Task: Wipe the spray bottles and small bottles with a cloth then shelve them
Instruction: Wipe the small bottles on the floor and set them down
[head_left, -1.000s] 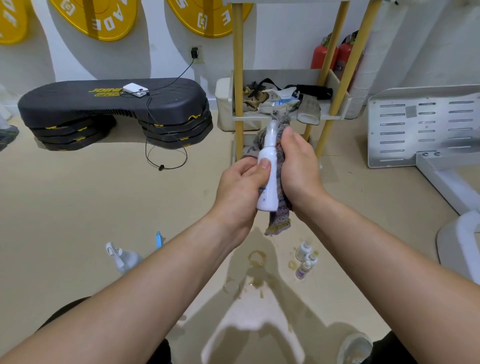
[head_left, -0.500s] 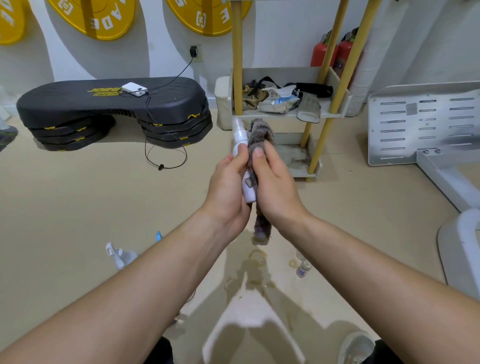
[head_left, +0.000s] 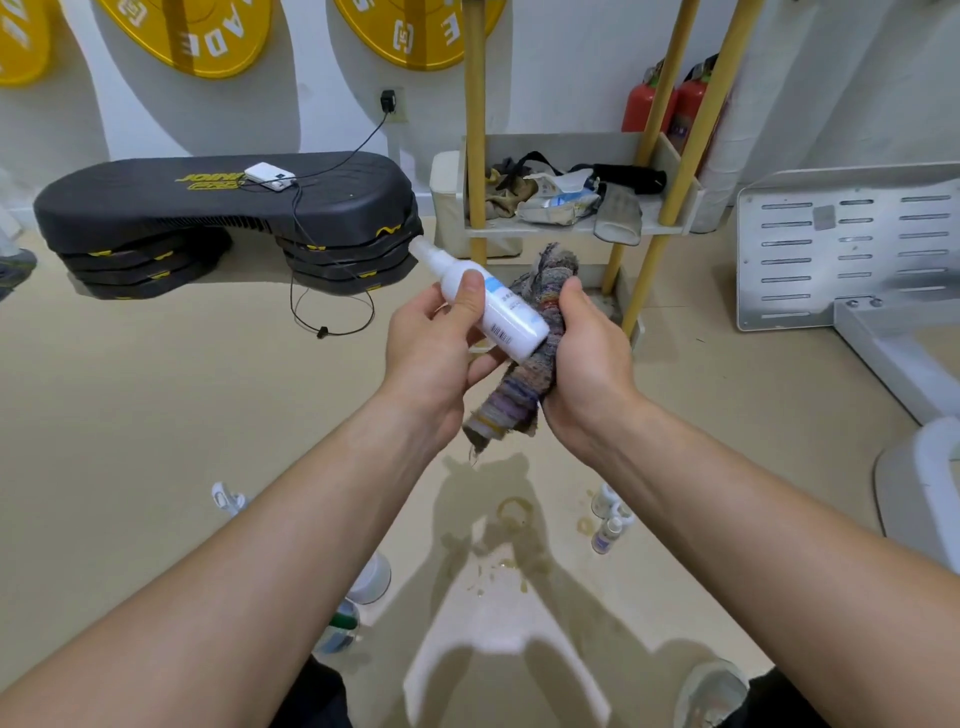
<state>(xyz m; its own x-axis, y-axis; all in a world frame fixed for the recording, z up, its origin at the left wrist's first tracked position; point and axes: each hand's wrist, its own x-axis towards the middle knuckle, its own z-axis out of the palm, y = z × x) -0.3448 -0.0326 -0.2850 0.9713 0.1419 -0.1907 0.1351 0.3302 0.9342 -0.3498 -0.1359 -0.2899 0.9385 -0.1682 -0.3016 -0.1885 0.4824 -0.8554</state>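
Beige floor (head_left: 156, 415) underfoot, marked with a brownish ring and splashes between the forearms. Against the wall, a low shelf (head_left: 574, 228) on yellow posts, its tray cluttered with rags and packets. Judged the likely home for wiped bottles, hence the wiping done right in front of it.

Left hand (head_left: 431, 353) clamped round the upper part of the white spray bottle (head_left: 501, 312), thumb across the shoulder, fingers underneath. Right hand (head_left: 589, 358) clenched on the bunched striped cloth (head_left: 524, 379), a loose tail hanging below.

White spray bottle held in the air between the hands, in front of the shelf, nozzle pointing up and left, base pressed into the cloth. Probably held so for rubbing the bottom end, with steadying and turning left to the left hand.

Waiting on the floor: a clear spray bottle (head_left: 228, 499) beside the left forearm and a cluster of small bottles (head_left: 608, 519) by the right forearm, kept within reach for their turn.

Half a second ago, nearly upright, cloth wrapped along the side, both hands pressed close together. Now tipped over to the left, label and barcode showing, hands a little apart, cloth shifted down to the base.
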